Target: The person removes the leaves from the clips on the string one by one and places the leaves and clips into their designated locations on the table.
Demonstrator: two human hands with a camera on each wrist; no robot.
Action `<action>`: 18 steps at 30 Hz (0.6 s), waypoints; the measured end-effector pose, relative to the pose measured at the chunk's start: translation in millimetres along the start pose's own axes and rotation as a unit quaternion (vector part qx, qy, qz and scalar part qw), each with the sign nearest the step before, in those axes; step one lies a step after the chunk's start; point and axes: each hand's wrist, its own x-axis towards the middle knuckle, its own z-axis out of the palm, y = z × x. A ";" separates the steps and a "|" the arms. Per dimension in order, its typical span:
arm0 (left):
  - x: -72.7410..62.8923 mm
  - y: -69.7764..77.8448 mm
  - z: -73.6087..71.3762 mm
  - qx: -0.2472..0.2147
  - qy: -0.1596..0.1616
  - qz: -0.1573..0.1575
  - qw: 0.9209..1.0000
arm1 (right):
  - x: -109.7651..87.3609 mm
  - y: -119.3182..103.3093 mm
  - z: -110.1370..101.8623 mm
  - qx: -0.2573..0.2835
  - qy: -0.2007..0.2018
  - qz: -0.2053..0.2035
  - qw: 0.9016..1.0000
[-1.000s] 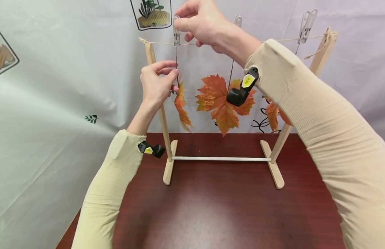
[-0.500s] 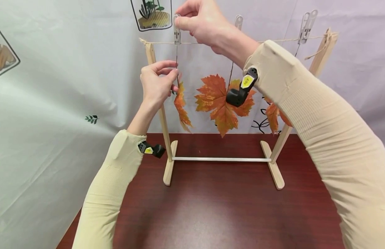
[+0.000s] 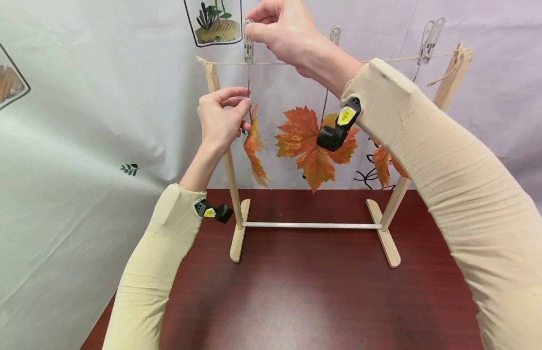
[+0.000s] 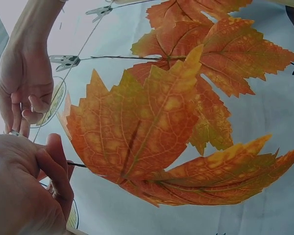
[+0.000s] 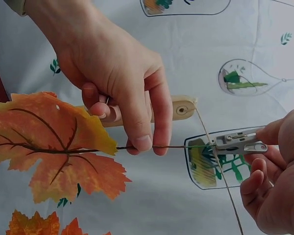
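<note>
My left hand [image 3: 223,116] pinches the thin dark stem [image 5: 161,146] of an orange maple leaf [image 4: 132,132], which hangs edge-on in the head view. Above it, my right hand [image 3: 288,36] pinches the top end of a grey clothespin [image 3: 249,46] between thumb and finger. In the right wrist view the clothespin's nose [image 5: 219,144] sits at the string [image 5: 228,186], with the stem's tip right at it. A second maple leaf [image 3: 308,141] hangs from another clothespin [image 3: 334,35] in the middle, partly behind the right wrist's camera.
A wooden stand with a left post [image 3: 231,180], a right post [image 3: 455,78] and a white crossbar [image 3: 310,225] rests on the dark red table [image 3: 297,291]. A third leaf [image 3: 382,165] hangs at the right below a clothespin [image 3: 428,41], partly covered by the right sleeve.
Both hands keep their holds on the stem and the clothespin. The clothespin has risen very slightly against the string; the view has tilted a little.
</note>
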 end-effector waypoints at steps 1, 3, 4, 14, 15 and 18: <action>-0.1 -0.2 0.0 0.001 0.000 0.001 1.000 | 0.1 0.2 0.0 0.002 0.002 -0.003 1.000; 0.0 -0.4 0.0 0.001 0.000 0.002 1.000 | 0.5 0.4 -0.3 0.010 0.007 -0.006 1.000; 0.1 -0.4 0.2 0.000 0.000 0.003 1.000 | 0.8 0.4 -0.5 0.014 0.009 -0.007 1.000; -0.6 -1.9 0.1 -0.001 0.000 -0.002 1.000 | -1.2 -1.8 -2.6 0.030 0.021 -0.004 0.999; -0.7 -2.5 -0.1 -0.003 0.000 -0.002 1.000 | -1.8 -2.0 -3.1 0.035 0.022 0.001 0.999; -1.2 -4.4 -0.7 -0.010 0.000 0.002 1.000 | -3.4 -3.5 -4.6 0.045 0.025 0.009 0.999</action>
